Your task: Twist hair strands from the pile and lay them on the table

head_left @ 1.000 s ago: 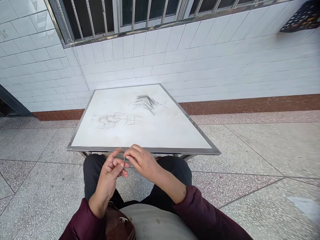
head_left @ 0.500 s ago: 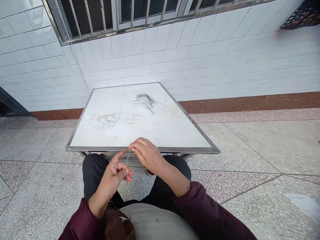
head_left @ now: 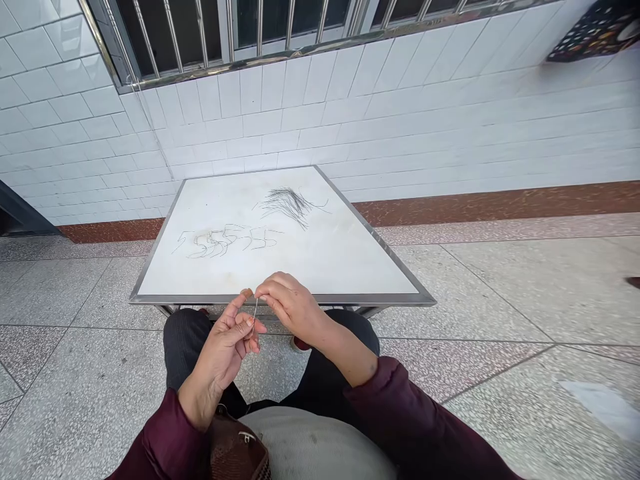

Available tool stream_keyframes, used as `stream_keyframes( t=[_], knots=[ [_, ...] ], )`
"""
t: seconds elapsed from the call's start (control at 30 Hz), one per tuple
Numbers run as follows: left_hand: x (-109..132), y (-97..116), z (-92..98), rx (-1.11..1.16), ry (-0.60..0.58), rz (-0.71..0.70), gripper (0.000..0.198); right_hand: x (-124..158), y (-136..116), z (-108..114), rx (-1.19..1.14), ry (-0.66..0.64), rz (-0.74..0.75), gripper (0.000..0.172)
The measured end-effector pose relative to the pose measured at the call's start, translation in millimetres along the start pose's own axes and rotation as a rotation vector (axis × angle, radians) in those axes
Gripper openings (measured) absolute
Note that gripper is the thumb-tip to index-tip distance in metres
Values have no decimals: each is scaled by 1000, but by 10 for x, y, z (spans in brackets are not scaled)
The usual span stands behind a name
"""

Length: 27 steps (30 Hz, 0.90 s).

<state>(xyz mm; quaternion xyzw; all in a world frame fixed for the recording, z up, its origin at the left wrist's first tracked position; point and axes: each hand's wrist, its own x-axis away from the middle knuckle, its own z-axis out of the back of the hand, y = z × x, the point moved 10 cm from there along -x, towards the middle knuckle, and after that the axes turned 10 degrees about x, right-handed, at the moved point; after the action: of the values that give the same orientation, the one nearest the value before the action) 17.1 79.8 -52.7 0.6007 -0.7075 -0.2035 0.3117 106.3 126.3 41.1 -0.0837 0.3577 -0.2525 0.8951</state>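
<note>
Above the table's near edge, my right hand pinches the upper end of a thin, pale wire-like strand between thumb and fingertips. Lower down, the thumb and curled fingers of my left hand close around the same strand, while the index finger points up beside it. On the white table lies a loose pile of dark, thin strands toward the back. Left of that pile are several bent, wavy strands, spread in a row. What the strands are made of is hard to tell.
A metal rim edges the tabletop, close to my knees. Behind stands a white tiled wall with a barred window. A brown bag rests at my lap. A dark patterned cloth item appears at upper right.
My left thumb has moved up along the strand, closer to my right hand, and its index finger has risen slightly. My right hand keeps its pinch. The view has shifted slightly.
</note>
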Motion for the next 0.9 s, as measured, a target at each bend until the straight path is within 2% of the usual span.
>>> stream_keyframes(
  t=[0.2,0.57,0.7,0.9],
  knots=[
    [-18,8,4,-74,14,16,73,-12,-24,-20,48,-11,41,19],
    [-32,-126,10,-48,23,82,62,-1,48,-41,86,-30,37,19],
    [-90,-84,-13,-21,39,49,59,-3,61,-40,81,-17,36,18],
    [-185,8,-40,-23,45,-62,70,1,72,-40,100,0,34,18]
  ],
)
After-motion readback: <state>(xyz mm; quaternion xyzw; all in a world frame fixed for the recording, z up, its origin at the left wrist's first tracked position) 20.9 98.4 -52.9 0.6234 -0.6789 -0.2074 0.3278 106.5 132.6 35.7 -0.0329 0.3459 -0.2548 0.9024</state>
